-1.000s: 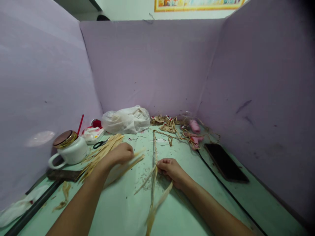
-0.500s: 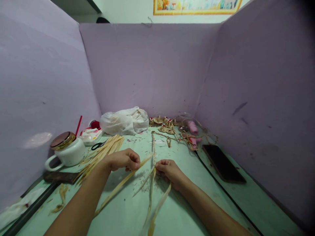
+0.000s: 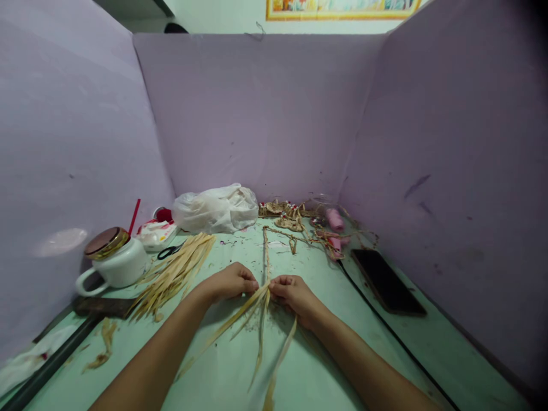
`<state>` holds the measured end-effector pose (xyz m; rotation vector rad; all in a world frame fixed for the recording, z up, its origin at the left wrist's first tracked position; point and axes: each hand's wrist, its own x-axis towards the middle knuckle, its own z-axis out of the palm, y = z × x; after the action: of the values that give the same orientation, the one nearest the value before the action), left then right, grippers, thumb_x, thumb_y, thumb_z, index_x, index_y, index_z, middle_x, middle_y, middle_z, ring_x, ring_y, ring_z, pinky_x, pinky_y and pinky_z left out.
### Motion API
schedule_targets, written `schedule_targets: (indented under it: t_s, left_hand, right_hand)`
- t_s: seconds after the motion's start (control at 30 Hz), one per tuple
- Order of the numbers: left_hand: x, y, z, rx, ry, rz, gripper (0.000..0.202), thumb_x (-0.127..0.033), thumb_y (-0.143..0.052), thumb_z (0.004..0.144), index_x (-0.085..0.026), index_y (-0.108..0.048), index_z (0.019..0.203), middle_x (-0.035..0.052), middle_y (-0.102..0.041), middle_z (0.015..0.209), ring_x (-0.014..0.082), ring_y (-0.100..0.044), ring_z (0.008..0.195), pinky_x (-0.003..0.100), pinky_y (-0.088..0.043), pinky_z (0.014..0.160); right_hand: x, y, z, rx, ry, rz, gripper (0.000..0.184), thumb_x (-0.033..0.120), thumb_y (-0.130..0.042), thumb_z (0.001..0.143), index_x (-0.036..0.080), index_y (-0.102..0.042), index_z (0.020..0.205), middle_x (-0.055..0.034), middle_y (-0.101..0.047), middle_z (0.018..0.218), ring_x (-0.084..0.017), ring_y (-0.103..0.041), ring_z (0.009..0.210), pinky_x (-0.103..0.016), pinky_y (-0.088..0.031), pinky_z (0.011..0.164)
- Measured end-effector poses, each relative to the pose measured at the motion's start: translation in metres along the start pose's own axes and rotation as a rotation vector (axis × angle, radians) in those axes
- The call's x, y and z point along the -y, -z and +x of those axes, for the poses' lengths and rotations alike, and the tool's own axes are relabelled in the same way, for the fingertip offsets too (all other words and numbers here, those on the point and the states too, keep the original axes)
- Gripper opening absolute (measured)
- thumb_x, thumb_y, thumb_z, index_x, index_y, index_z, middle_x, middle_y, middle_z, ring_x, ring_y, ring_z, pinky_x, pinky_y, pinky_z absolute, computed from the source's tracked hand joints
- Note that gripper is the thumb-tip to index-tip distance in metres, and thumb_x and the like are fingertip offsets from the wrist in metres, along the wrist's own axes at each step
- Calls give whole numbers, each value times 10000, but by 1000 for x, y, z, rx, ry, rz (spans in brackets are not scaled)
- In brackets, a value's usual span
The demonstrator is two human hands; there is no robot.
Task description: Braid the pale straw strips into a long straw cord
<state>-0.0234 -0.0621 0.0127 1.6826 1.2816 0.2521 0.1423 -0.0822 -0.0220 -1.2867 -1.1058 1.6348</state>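
Right at the middle of the table (image 3: 222,377), my two hands meet over a thin braided cord (image 3: 266,251) that runs away from me toward the far side. My right hand (image 3: 295,297) pinches the near end of the braid narrowly between thumb and fingers, where it opens into loose strands. My left hand (image 3: 234,279), just beside it, is closed on a pale flat strip (image 3: 233,322), its far end laid at that same spot and its tail slanting to the near left. More loose strands (image 3: 262,348) fan toward me below my fingers, and one wider strand (image 3: 280,365) trails to the near side under my right hand.

Left of my left hand lies a bundle of pale strips (image 3: 184,268), with black-handled scissors (image 3: 166,252) at its far left edge. Farther left stands a white mug (image 3: 126,264); a brown, gold-banded lid (image 3: 107,242) shows at its top. On the far side are a white plastic bag (image 3: 216,210) and, to its right, small woven pieces (image 3: 289,222). Farther right sits a pink spool (image 3: 334,220), and a dark phone (image 3: 389,282) lies flat near the right wall (image 3: 462,171).
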Motion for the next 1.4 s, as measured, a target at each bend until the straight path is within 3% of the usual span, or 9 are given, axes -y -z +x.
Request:
schedule_targets:
  t_s: [0.27, 0.4, 0.57, 0.77, 0.9, 1.07, 1.27, 1.4]
  left_hand:
    - [2, -16, 12, -176, -102, -76, 286, -388, -545, 585, -112, -531, 511, -61, -288, 423, 41, -216, 420, 203, -165, 418]
    - [-2, -16, 10, -149, -63, -99, 230, -316, -567, 534, -91, -593, 572, -54, -349, 409, 45, -266, 402, 199, -201, 410]
    - [-5, -17, 5, -83, -9, -101, 192, -302, -543, 550, -113, -553, 518, -43, -379, 372, 60, -325, 348, 199, -224, 378]
    - [-5, -23, 8, -141, 27, -164, 182, -279, -542, 567, -102, -581, 558, -22, -430, 371, 66, -353, 348, 195, -250, 376]
    - [-4, -24, 14, -172, 122, -236, 113, -223, -552, 522, -112, -560, 542, -27, -425, 345, 66, -350, 324, 185, -229, 348]
    - [-7, -25, 18, -77, 264, -326, 76, -165, -508, 524, -101, -547, 512, -30, -394, 313, 49, -302, 275, 168, -178, 306]
    - [-26, -29, 10, -45, 285, -472, 81, -71, -472, 536, -95, -501, 465, 34, -487, 363, 89, -442, 321, 188, -346, 358]
    - [-23, -29, 13, -91, 269, -351, 84, -94, -517, 535, -104, -491, 456, 11, -464, 350, 75, -400, 296, 182, -300, 329]
  right_hand:
    - [-1, 0, 1, -13, 12, -27, 91, 182, -547, 623, 114, -514, 572, 40, -469, 438, -12, -290, 325, -184, -158, 359]
    - [1, -1, -1, -22, 15, -12, 94, 179, -548, 618, 118, -505, 561, 39, -474, 439, -14, -306, 340, -177, -182, 367]
    - [-1, 0, 1, -29, 33, -11, 106, 201, -565, 603, 118, -512, 564, 30, -489, 450, -23, -329, 361, -178, -202, 382]
    - [-3, 0, 2, -15, 33, -8, 115, 219, -580, 584, 115, -532, 594, 16, -519, 478, -33, -355, 378, -182, -207, 389]
    - [-3, 0, 1, -13, 49, -39, 95, 204, -567, 585, 118, -526, 583, 21, -512, 473, -29, -342, 374, -181, -207, 391]
    - [-7, 0, 4, -24, 97, -84, 115, 221, -569, 583, 117, -523, 570, 11, -522, 485, -35, -363, 395, -179, -234, 406]
    - [-9, 1, 6, -48, 93, -93, 87, 200, -563, 574, 123, -529, 598, 40, -479, 442, -26, -312, 355, -181, -196, 371]
    - [-6, 2, 4, -34, 80, -77, 66, 192, -538, 588, 132, -512, 589, 56, -440, 412, -28, -302, 330, -183, -172, 350]
